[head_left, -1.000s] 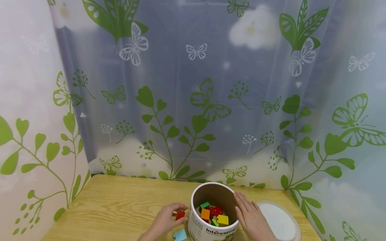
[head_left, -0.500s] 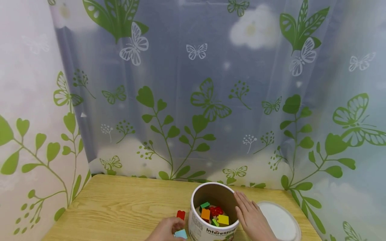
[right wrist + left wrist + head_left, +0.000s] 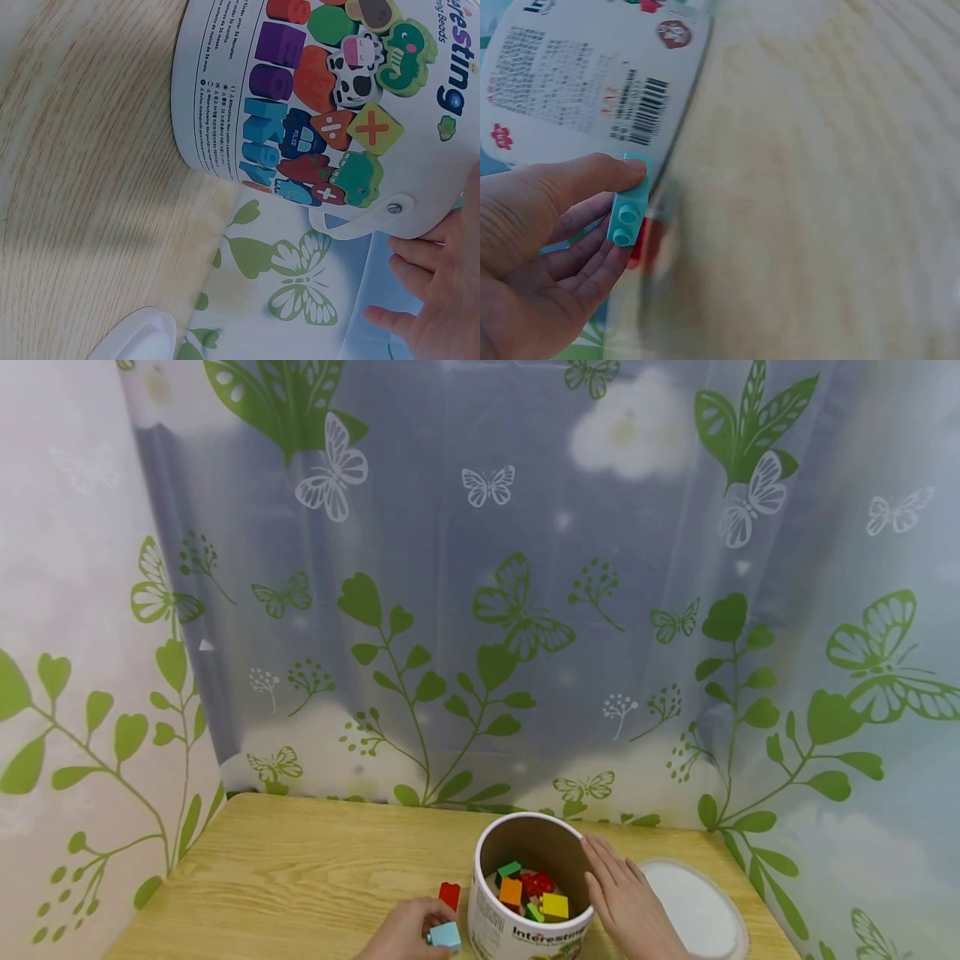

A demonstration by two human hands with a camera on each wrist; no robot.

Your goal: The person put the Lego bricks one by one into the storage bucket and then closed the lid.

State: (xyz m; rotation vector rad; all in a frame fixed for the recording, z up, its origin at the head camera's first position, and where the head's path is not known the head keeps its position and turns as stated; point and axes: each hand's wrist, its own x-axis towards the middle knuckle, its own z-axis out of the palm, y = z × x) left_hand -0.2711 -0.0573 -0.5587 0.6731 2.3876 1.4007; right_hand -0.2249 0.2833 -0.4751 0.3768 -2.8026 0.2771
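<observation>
My left hand point(image 3: 406, 930) pinches a light blue toy brick point(image 3: 444, 936) between thumb and fingers, left of a round white bucket point(image 3: 491, 922). In the left wrist view, two studs show on the blue brick point(image 3: 628, 210), and the thumb presses on one end. A red brick point(image 3: 449, 895) lies on the table just beyond that hand. My right hand point(image 3: 628, 897) rests with straight fingers against the bucket's right rim. Inside the bucket lie an orange brick point(image 3: 511, 893), a yellow brick point(image 3: 555, 907), a green brick point(image 3: 508, 872) and red pieces point(image 3: 537, 884).
A white round lid point(image 3: 697, 910) lies on the wooden table point(image 3: 322, 868) to the right of the bucket. The bucket's white handle point(image 3: 360, 221) hangs at its side in the right wrist view. A patterned curtain point(image 3: 420, 527) stands behind the table.
My left hand let go of the red brick, leaving it on the table, then moved nearer and took hold of the light blue brick. The right hand stayed on the bucket.
</observation>
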